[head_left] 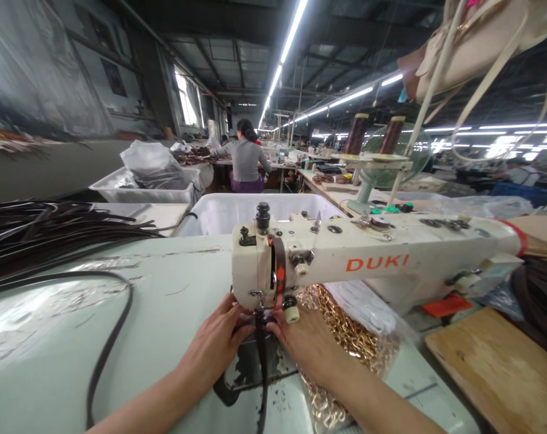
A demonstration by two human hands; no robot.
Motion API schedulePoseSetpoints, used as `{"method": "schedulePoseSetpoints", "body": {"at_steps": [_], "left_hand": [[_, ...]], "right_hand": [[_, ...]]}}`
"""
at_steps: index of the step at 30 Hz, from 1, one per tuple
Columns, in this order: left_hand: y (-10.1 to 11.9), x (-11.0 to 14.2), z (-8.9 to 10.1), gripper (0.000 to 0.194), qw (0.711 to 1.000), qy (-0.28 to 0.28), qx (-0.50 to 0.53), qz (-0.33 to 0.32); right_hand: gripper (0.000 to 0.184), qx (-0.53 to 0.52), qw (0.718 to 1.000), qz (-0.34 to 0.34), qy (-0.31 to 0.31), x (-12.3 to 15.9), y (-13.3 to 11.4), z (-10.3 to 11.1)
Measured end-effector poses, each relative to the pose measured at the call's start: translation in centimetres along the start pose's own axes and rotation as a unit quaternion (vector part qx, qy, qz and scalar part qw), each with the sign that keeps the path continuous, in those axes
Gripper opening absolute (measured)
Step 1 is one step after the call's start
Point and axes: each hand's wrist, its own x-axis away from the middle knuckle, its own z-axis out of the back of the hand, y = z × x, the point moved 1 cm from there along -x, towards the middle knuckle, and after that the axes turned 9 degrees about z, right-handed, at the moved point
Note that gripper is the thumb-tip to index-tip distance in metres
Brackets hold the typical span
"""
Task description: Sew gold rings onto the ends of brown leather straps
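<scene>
A cream DUKI sewing machine (373, 256) stands on the pale green table (164, 313). A narrow dark leather strap (260, 367) runs under its needle toward me. My left hand (219, 343) lies on the left of the strap with its fingers pressed down at the presser foot. My right hand (307, 340) rests on the right side, fingertips pinching the strap by the needle. The fingertips of both hands are partly hidden beneath the machine head.
A bag of gold chain (350, 337) lies under my right forearm. Several dark straps (51, 235) are piled at the left, one looping across the table. A white bin (228, 214) sits behind, a wooden board (494, 361) at right. A person sits working ahead.
</scene>
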Motion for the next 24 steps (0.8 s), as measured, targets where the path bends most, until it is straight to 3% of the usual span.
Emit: {"method": "schedulePoseSetpoints", "body": {"at_steps": [4,12,20,24], "left_hand": [[0.7,0.3,0.1,0.017,1.000,0.005,-0.014,-0.008],[0.7,0.1,0.3,0.023,0.997,0.017,-0.057,-0.053],[0.9,0.2,0.2,0.024,0.993,0.028,-0.091,-0.071],[0.3,0.4,0.8,0.030,0.987,0.039,-0.129,-0.088]], "right_hand": [[0.028,-0.014,0.998,0.065,-0.007,-0.4,-0.3,-0.8],[0.034,0.049,0.998,0.028,-0.017,-1.5,-0.4,-2.8],[0.019,-0.006,0.999,0.038,0.007,-1.5,-0.5,-2.1],[0.021,-0.042,0.998,0.039,0.001,-1.0,-0.1,-1.2]]}}
